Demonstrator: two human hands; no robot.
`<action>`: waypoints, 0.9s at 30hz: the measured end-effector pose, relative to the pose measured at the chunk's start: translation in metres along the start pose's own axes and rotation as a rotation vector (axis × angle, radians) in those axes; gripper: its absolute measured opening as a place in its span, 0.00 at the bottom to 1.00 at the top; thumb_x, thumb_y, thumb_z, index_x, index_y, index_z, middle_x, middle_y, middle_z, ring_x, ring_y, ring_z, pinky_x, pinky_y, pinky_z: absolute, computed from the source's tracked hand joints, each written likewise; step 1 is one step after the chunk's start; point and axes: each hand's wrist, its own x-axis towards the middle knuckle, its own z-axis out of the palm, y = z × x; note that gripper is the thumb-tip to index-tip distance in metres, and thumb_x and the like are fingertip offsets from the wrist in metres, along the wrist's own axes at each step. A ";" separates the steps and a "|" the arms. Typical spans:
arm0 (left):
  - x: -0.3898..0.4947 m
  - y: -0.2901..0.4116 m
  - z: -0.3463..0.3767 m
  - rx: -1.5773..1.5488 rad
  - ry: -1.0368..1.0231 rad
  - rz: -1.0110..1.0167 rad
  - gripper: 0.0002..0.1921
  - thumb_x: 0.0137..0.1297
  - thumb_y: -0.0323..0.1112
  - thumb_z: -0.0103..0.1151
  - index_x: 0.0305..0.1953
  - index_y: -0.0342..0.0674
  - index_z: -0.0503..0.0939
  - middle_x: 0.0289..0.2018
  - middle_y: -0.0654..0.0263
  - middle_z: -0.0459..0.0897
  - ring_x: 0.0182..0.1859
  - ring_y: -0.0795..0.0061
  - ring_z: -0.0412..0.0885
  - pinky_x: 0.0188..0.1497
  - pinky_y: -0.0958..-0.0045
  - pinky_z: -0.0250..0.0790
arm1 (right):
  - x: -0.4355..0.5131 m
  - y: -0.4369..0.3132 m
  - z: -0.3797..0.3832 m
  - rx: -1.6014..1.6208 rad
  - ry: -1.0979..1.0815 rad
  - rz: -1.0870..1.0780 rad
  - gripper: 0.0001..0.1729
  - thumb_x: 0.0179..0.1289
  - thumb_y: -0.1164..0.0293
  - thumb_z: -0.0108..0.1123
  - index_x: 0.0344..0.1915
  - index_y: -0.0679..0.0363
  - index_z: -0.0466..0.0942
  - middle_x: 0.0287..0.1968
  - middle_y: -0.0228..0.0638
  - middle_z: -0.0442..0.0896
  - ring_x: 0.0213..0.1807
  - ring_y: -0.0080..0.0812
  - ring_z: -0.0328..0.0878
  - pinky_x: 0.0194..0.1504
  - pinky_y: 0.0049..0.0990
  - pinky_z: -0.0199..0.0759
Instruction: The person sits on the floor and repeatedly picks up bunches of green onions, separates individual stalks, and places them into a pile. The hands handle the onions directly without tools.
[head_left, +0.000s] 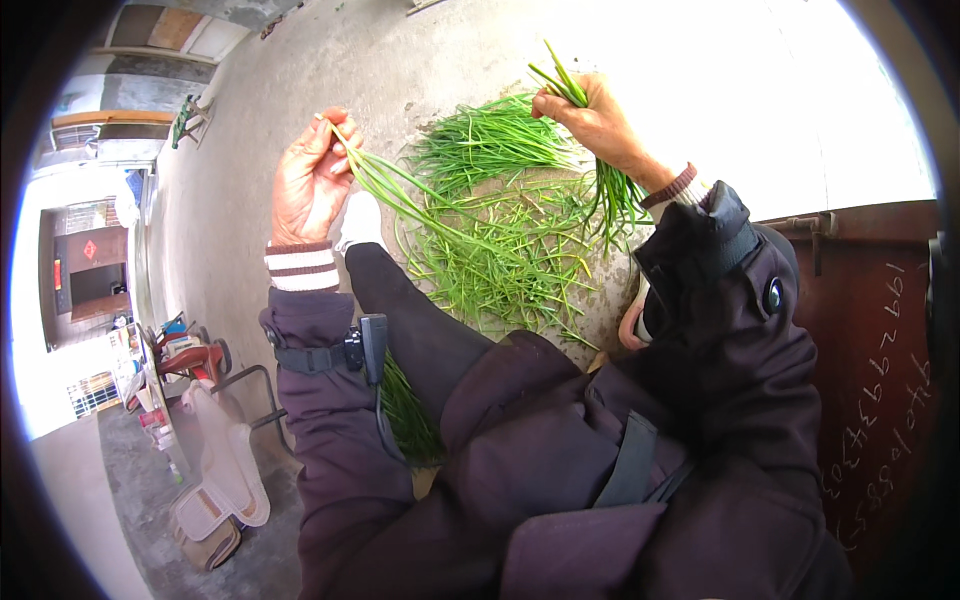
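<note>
My left hand (315, 169) pinches the pale end of a thin green stalk (405, 199), probably a chive or scallion, whose leaves trail down to the right. My right hand (592, 120) is closed around a bundle of similar green stalks (615, 199), with short ends sticking up past the thumb and long leaves hanging below. Between and beyond the hands, a pile of long green stalks (495, 142) lies on the concrete floor. Nearer to me, loose, tangled leaves and scraps (510, 255) are scattered, some yellowish.
More green stalks (405, 412) show beside my left thigh. A dark red metal door or panel (855, 315) with handwriting stands at the right. At the left are a metal-framed item (262, 390), pale insole-shaped pieces (236, 465) and assorted clutter. A small folding stool (191, 120) stands farther off.
</note>
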 end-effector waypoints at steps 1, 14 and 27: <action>0.001 0.001 -0.001 -0.015 -0.013 -0.003 0.11 0.64 0.29 0.48 0.43 0.27 0.71 0.31 0.64 0.67 0.32 0.79 0.63 0.30 0.85 0.60 | 0.001 0.000 0.001 0.013 0.009 -0.037 0.11 0.57 0.69 0.55 0.25 0.66 0.78 0.21 0.29 0.79 0.25 0.19 0.71 0.29 0.22 0.66; 0.002 -0.005 0.022 0.212 0.113 0.028 0.10 0.63 0.30 0.50 0.40 0.28 0.73 0.28 0.65 0.71 0.30 0.81 0.66 0.29 0.84 0.60 | -0.001 -0.020 0.015 0.055 -0.104 0.060 0.11 0.59 0.62 0.59 0.31 0.59 0.80 0.17 0.17 0.68 0.18 0.11 0.58 0.20 0.16 0.51; 0.017 -0.036 0.072 0.437 0.061 -0.107 0.10 0.61 0.31 0.55 0.39 0.29 0.76 0.26 0.68 0.75 0.27 0.85 0.69 0.25 0.87 0.60 | -0.006 -0.058 0.031 0.284 -0.234 0.303 0.13 0.56 0.62 0.62 0.35 0.58 0.78 0.24 0.19 0.73 0.20 0.10 0.60 0.20 0.13 0.53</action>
